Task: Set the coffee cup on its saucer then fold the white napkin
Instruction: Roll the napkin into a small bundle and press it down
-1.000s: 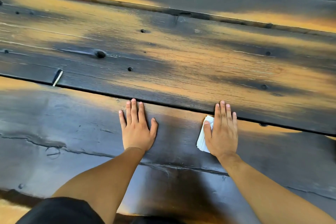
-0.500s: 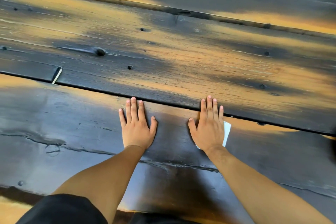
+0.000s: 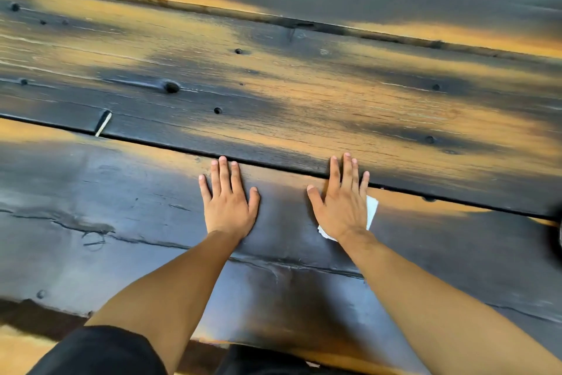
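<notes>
A dark, weathered wooden table (image 3: 304, 94) of wide planks — orange patches, knots and small round holes; a long gap (image 3: 170, 145) runs between two planks, a pale sliver (image 3: 102, 126) wedged at its left end

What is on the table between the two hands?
Nothing: the head view shows only bare dark table between the left hand and the right hand.

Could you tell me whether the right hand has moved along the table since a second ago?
Yes. The right hand has slid left toward the left hand, so the white napkin now shows at its right edge, not its left.
</notes>
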`<state>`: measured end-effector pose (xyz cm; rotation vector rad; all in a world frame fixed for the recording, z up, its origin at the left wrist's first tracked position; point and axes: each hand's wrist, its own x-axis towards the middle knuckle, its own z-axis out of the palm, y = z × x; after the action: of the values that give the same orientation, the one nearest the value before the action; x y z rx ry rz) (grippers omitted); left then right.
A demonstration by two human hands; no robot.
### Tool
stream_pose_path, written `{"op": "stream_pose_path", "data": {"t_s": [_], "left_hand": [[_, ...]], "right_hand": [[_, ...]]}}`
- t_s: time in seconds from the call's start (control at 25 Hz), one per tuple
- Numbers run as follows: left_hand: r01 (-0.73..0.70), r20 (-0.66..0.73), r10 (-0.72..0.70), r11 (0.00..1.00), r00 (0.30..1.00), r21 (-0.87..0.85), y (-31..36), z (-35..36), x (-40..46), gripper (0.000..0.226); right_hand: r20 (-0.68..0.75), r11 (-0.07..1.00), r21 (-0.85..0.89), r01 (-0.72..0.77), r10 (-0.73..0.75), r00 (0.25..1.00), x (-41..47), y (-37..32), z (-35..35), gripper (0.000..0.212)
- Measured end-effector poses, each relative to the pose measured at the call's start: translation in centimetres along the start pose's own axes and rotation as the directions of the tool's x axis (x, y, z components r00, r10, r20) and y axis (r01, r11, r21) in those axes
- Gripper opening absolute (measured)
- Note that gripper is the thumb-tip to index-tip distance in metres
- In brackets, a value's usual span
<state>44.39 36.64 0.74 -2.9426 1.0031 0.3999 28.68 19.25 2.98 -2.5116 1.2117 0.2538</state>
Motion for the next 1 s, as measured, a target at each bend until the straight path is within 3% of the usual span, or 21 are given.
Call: {"op": "stream_pose_path", "data": {"t_s": [0.12, 0.2, 0.28, 0.36, 0.48, 0.6, 0.8, 1.0], "left_hand": [[0.048, 0.048, -0.045, 0.996, 0.998, -0.07, 0.5, -1.0, 0.4, 0.074], [0.029, -0.05, -0.035, 0.992, 0.998, -0.124, 2.1, -2.2, -0.1, 0.061], [-0.025, -0.088, -0.005, 0.944, 0.996, -0.328, 4.7, -3.6, -1.0, 0.041], [0.06, 0.013, -0.064, 0.802, 0.998, -0.594, 7.7, -4.5, -1.9, 0.028], [0.339, 0.322, -0.136, 0.577, 0.937, -0.743, 11.6, -5.0, -2.6, 0.027], [0.479, 0.497, -0.111, 0.506, 0.86, -0.717, 14.1, -5.3, -3.2, 0.031], [0.516, 0.559, -0.094, 0.533, 0.824, -0.671, 14.6, -5.0, -5.1, 0.021], [0.558, 0.598, -0.116, 0.531, 0.793, -0.638, 13.5, -3.8, -7.2, 0.055]], "right_hand": [[-0.212, 0.963, 0.27, -0.015, 0.074, 0.974, -1.2, 0.8, -2.0, 0.064], [-0.297, 0.87, 0.472, -0.144, 0.311, 0.903, -2.5, 2.0, -3.1, 0.05], [-0.155, 0.661, 0.65, -0.375, 0.598, 0.786, -3.6, 3.4, -3.4, 0.04], [0.03, 0.467, 0.712, -0.524, 0.725, 0.688, -4.5, 4.7, -3.4, 0.035], [0.154, 0.413, 0.671, -0.615, 0.734, 0.661, -5.6, 5.9, -3.0, 0.031], [0.291, 0.358, 0.638, -0.682, 0.707, 0.644, -6.1, 6.1, -3.0, 0.027], [0.43, 0.287, 0.652, -0.702, 0.623, 0.654, -7.6, 5.6, -2.3, 0.038], [0.493, 0.234, 0.64, -0.732, 0.607, 0.624, -10.0, 5.5, -2.4, 0.038]]}}
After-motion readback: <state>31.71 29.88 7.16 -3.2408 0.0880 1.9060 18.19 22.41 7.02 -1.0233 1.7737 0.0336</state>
